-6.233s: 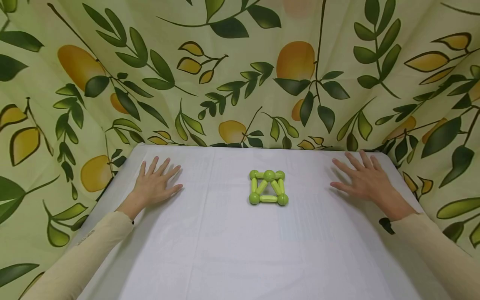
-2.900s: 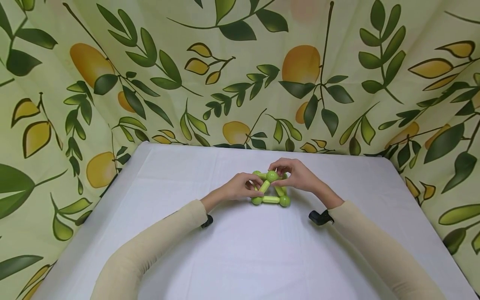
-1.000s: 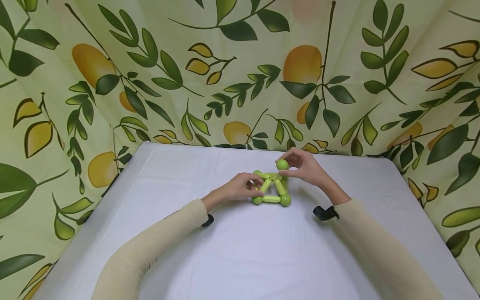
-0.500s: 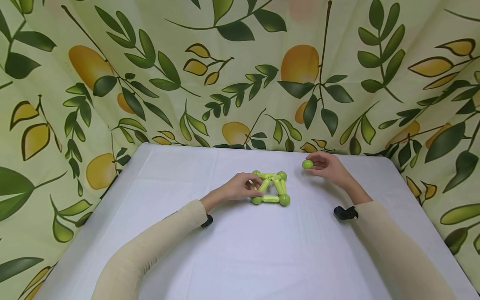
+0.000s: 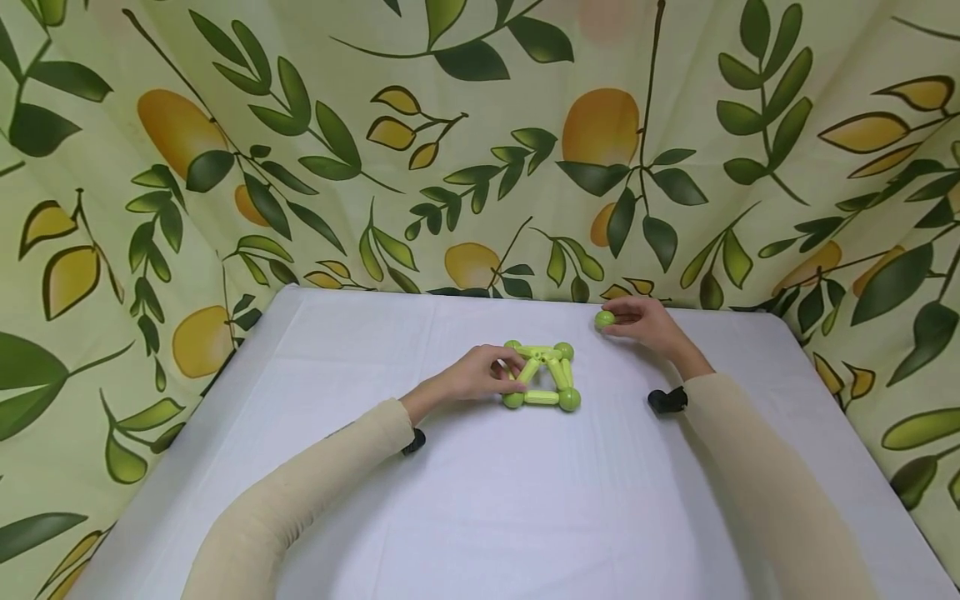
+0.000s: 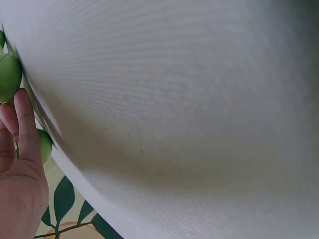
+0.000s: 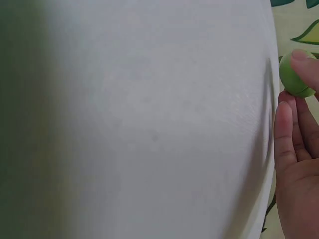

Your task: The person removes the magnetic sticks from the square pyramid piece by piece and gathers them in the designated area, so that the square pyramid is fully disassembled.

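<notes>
A light-green frame of rods and balls (image 5: 541,398) lies on the white table. My left hand (image 5: 480,373) holds its left side, with thumb and fingers curled about the rods there and partly hiding them. In the left wrist view, the fingers of my left hand (image 6: 22,164) touch a green ball (image 6: 9,77). Slanted rods (image 5: 555,371) meet near the top of the frame, with no ball on their joined ends. To the right and farther back, my right hand (image 5: 648,325) pinches a loose green ball (image 5: 604,319), close to the tabletop; the right wrist view has this ball (image 7: 291,77) between thumb and fingers.
A white cloth covers the table (image 5: 480,508). Behind its far edge hangs a curtain (image 5: 465,167) printed with leaves and orange fruit. Black wrist devices (image 5: 667,401) sit under both sleeves.
My right hand took the ball off the frame's top and carried it right, then slightly back left and farther away. The left hand stays on the frame.
</notes>
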Action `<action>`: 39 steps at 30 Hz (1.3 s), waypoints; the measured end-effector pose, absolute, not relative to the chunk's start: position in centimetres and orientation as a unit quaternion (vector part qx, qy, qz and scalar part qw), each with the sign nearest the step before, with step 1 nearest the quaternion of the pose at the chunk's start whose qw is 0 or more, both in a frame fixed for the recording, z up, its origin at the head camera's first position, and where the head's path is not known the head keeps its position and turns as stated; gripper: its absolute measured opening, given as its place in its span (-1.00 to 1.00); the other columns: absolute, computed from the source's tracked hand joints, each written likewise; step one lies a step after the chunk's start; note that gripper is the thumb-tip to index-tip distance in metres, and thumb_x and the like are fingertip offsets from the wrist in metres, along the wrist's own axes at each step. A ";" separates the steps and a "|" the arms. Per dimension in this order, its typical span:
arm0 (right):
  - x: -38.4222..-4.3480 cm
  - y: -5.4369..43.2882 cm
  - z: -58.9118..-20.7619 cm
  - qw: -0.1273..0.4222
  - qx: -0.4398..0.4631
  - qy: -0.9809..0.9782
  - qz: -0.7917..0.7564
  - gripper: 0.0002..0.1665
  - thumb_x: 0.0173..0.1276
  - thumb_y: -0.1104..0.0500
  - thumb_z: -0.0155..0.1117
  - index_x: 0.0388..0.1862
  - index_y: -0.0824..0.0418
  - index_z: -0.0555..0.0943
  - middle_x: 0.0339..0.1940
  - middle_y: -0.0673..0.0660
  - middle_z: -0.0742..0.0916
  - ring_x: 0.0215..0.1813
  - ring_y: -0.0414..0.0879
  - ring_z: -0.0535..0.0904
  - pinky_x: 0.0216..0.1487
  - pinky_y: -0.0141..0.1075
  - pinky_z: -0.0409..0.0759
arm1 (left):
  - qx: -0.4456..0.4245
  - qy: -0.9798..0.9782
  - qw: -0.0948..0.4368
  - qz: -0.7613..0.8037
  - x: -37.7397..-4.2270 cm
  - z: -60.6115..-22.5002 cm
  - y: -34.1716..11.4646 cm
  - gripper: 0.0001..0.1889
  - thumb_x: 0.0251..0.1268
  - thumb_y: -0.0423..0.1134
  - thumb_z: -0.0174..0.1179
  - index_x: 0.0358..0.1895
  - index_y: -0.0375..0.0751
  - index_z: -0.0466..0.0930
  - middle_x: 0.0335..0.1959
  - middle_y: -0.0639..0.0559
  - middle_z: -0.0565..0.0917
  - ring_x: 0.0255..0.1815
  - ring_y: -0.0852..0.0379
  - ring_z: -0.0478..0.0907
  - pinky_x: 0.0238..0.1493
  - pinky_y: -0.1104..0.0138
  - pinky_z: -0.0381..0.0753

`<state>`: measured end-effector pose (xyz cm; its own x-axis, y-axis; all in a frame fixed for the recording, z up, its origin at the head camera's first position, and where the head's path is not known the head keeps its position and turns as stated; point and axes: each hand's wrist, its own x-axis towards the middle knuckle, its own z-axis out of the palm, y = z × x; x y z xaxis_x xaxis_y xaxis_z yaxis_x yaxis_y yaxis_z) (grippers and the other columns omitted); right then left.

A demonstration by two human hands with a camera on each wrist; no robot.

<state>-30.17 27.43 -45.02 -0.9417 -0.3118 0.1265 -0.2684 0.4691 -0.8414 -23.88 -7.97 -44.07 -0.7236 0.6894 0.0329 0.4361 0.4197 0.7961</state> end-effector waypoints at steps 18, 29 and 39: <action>-30.6 27.8 -45.1 0.045 -0.156 0.867 -0.471 -0.42 0.29 0.35 0.49 0.26 0.47 0.55 0.19 0.39 0.63 0.15 0.21 0.56 -0.02 -0.52 0.51 | 0.342 0.828 0.154 0.416 -23.9 -43.9 -7.9 -0.76 0.28 -0.31 0.44 -0.04 -0.26 0.65 -0.24 0.07 0.65 -0.31 0.22 0.56 -0.16 0.39 0.58; -29.7 29.2 -44.8 0.025 -0.151 0.866 -0.476 -0.43 0.35 0.22 0.48 0.26 0.45 0.55 0.18 0.39 0.64 0.10 0.10 0.63 -0.02 -0.48 0.55 | 0.340 0.828 0.157 0.418 -23.9 -44.0 -7.9 -0.75 0.29 -0.31 0.44 -0.03 -0.25 0.65 -0.23 0.07 0.65 -0.31 0.21 0.55 -0.16 0.39 0.57; -27.6 28.8 -44.5 0.026 -0.188 0.830 -0.525 -0.53 0.33 0.36 0.45 0.18 0.50 0.58 0.04 0.44 0.69 -0.07 -0.07 0.69 -0.11 -0.42 0.63 | 0.333 0.830 0.160 0.418 -23.9 -44.1 -7.9 -0.74 0.30 -0.28 0.43 -0.01 -0.24 0.65 -0.22 0.08 0.65 -0.31 0.21 0.56 -0.16 0.39 0.57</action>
